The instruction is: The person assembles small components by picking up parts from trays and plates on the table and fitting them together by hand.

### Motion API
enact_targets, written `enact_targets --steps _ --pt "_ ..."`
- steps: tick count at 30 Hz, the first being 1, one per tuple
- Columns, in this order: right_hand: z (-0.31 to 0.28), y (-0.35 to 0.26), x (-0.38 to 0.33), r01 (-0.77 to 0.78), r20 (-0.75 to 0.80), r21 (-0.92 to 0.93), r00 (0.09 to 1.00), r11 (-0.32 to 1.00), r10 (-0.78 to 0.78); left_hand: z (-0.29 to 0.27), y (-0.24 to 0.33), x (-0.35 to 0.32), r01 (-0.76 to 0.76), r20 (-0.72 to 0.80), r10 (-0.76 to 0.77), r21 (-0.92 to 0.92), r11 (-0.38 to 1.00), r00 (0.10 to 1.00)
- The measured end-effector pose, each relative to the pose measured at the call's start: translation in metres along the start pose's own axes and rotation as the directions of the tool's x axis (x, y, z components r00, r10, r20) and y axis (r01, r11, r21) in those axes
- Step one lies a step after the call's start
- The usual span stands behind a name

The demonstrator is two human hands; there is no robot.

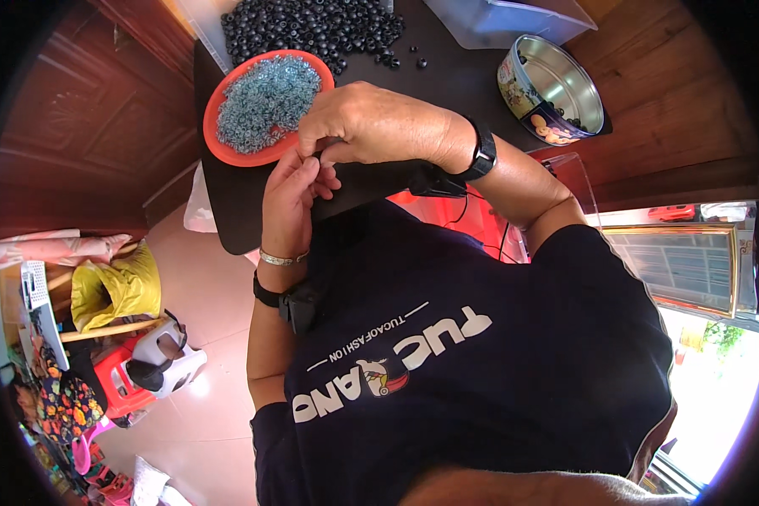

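My left hand (288,198) and my right hand (354,122) meet over the near edge of the dark table, fingertips pinched together. Between them shows a small black piece (316,155), mostly covered by the fingers, so its exact form is hidden. Just beyond the hands sits an orange-red plate (212,126), heaped with small, shiny blue-grey ring-like pieces (266,101). Farther back lies a large pile of small round black pieces (312,29), some of which look hollow. A few loose ones rest at its right.
At the far right of the table (447,93) stands a round tin (557,55) with a few black pieces inside. Behind it is a translucent plastic bin (514,21). On the floor at left are a yellow bag (118,287) and a red and white object (148,371).
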State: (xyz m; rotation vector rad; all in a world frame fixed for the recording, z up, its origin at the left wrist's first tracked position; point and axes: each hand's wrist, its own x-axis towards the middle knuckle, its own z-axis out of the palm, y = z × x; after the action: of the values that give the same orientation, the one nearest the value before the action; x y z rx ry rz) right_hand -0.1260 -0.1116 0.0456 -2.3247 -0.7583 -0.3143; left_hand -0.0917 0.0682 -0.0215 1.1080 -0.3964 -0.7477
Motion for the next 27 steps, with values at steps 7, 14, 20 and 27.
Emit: enact_targets --steps 7,14,20,27 --pt "0.002 0.002 -0.001 -0.026 0.008 0.043 1.0 0.999 0.026 0.002 -0.006 0.001 -0.008 -0.078 0.009 0.02 1.0 0.997" --pt "0.0 0.006 -0.008 -0.125 0.011 0.035 0.992 0.992 0.124 0.009 -0.007 0.004 0.02 -0.158 -0.004 0.101 0.995 0.987" --pt "0.001 0.014 -0.008 -0.28 0.069 0.245 0.96 0.928 0.272 0.011 -0.004 0.005 0.047 -0.14 -0.038 0.061 0.997 0.989" --pt "0.014 -0.003 -0.007 -0.043 -0.146 -0.252 0.989 0.967 0.006 0.006 -0.01 0.011 0.046 -0.202 -0.025 0.1 0.994 0.979"
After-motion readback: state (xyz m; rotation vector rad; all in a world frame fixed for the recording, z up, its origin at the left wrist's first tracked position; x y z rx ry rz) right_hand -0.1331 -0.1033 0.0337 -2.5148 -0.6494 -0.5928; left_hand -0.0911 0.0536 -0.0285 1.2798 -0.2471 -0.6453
